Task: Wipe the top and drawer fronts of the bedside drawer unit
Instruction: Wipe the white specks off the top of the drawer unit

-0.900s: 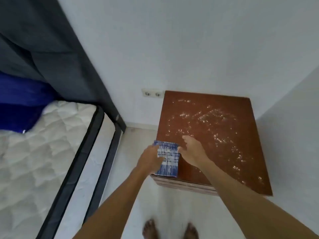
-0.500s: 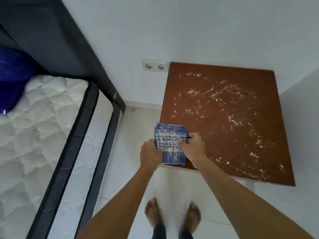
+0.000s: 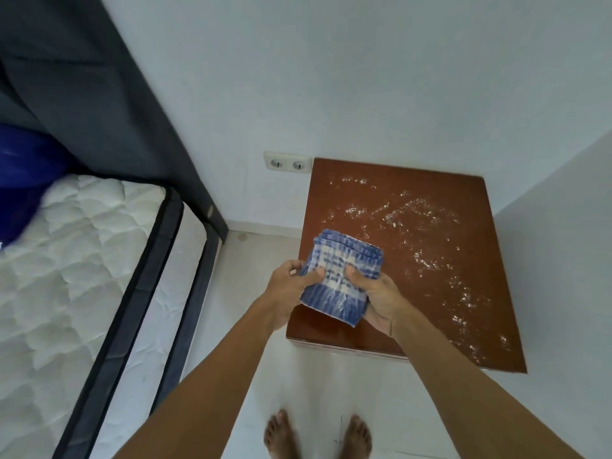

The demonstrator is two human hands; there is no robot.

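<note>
I'm looking straight down and both hands are on the cloth (image 3: 341,279). The left hand (image 3: 291,286) pinches its left edge, thumb on top and the other fingers curled under; the right hand (image 3: 377,299) grips the right side, thumb (image 3: 353,272) pressed onto the middle of the fabric, palm cupped beneath. So both sets of fingers are clenched on the cloth, which is held above the near-left corner of the drawer unit (image 3: 430,260). I cannot tell if it touches the wood.

One cloth, folded into several layers; the stacked edges show along its far side. It is woven, blue and white, checked at the far end and streaked at the near end, roughly rectangular.

One drawer unit, standing in the right corner against the far wall. Its top is a flat, square, reddish-brown wooden panel, glossy, speckled with pale spots across the middle and right. Only a sliver of the front shows under the near edge.

One double socket (image 3: 287,164) sits on the wall just left of the unit. One bed on the left: a white quilted mattress (image 3: 66,266) with dark edging. Two bare feet (image 3: 318,435) on a pale smooth floor (image 3: 251,260).
</note>
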